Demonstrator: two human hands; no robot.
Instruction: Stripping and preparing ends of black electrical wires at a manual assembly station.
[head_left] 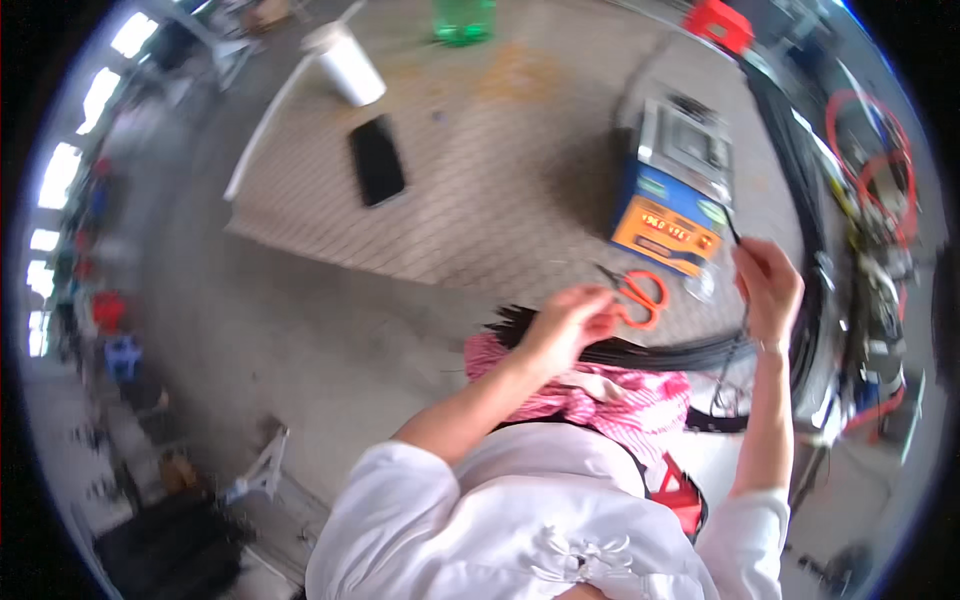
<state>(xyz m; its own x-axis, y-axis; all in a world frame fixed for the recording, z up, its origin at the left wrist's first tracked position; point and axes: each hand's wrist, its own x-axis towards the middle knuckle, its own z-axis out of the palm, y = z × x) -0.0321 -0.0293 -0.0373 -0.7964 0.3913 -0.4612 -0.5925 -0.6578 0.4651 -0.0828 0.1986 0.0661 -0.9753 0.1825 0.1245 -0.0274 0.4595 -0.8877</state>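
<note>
My right hand [768, 292] is raised at the right of the table, its fingers pinched on a thin black cable [733, 226] beside a benchtop machine [675, 190]. That machine has a grey metal top and a blue and orange front with a lit display. Scissors with orange handles [643, 298] lie in front of it. Close against their left side is my left hand [572, 322], fingers drawn together; whether anything is between them is too blurred to make out. A bundle of black cables [660, 356] runs across my lap, its ends [512, 324] fanning out below my left hand.
A black phone [377, 161] and a white cup [347, 66] sit on the table's [480, 190] left part. A green container [464, 22] and a red box [719, 26] stand at the far side. Dark cables [790, 160] line the right edge. Pink patterned cloth [620, 398] covers my lap.
</note>
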